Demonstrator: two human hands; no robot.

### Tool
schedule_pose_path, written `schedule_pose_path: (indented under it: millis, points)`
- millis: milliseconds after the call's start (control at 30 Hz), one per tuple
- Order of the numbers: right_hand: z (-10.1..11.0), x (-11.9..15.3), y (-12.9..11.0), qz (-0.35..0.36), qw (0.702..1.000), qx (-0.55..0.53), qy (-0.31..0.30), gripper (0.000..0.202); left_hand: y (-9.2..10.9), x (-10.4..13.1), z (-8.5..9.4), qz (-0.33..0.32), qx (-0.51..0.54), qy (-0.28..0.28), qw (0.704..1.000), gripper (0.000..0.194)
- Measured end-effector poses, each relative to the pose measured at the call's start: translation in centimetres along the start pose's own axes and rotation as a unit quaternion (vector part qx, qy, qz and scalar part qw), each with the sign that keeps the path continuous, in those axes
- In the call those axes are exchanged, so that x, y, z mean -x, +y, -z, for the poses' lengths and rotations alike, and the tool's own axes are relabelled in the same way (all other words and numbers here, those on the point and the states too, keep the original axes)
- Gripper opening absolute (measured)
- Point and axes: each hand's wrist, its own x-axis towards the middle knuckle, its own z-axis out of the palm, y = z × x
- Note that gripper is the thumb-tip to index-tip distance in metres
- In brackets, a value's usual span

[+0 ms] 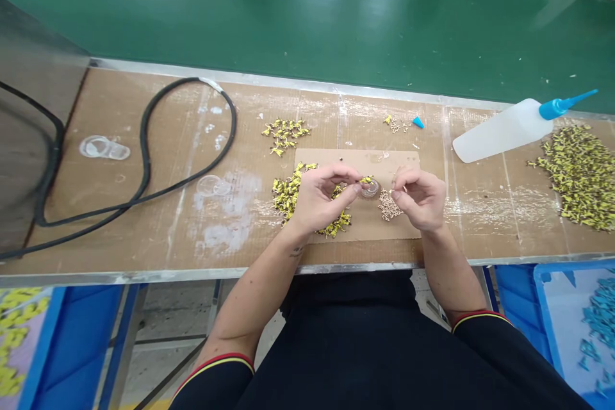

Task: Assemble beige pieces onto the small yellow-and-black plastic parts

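My left hand pinches a small yellow-and-dark piece between thumb and fingertips. Just right of it, my right hand is closed in a pinch; whatever its fingertips hold is too small to make out. Between the hands a small round clear dish stands on a flat cardboard sheet. A little heap of tiny pale pinkish parts lies beside my right fingertips. Under and around my left hand spreads a pile of yellow-and-dark pieces, partly hidden by the hand.
A white squeeze bottle with a blue nozzle lies at right, by a large yellow pile. A blue cap and a smaller yellow cluster lie behind. A black cable loops at left. Blue bins stand below the table edge.
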Motion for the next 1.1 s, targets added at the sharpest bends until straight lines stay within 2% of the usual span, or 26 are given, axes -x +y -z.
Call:
schedule_pose_path:
  millis: [100,200,333,567,800,1100]
  points:
    - [0.0,0.0,0.0,0.005,1.000,-0.008,0.004,0.007,-0.3,0.0,0.1,-0.044,-0.062,0.003,0.997,0.014]
    - [-0.1,0.1,-0.1,-0.001,1.000,-0.004,0.001,0.006,-0.3,-0.2,0.1,-0.117,-0.122,-0.008,0.986,0.007]
    - [-0.4,0.2,-0.2,-0.019,1.000,0.007,-0.008,0.005,-0.2,-0.5,0.0,-0.179,-0.149,-0.024,0.972,0.007]
    - [-0.8,0.7,0.0,-0.047,0.999,-0.020,-0.019,0.005,0.0,0.0,-0.7,-0.201,-0.231,-0.041,0.951,0.004]
    - [-1.0,0.4,-0.2,-0.043,0.999,-0.021,-0.018,0.008,-0.4,0.1,-1.0,-0.246,-0.275,-0.042,0.929,0.009]
    - [-1.4,0.1,-0.3,-0.049,0.999,0.007,-0.017,0.011,-0.5,0.4,-1.2,-0.246,-0.269,-0.037,0.930,0.016]
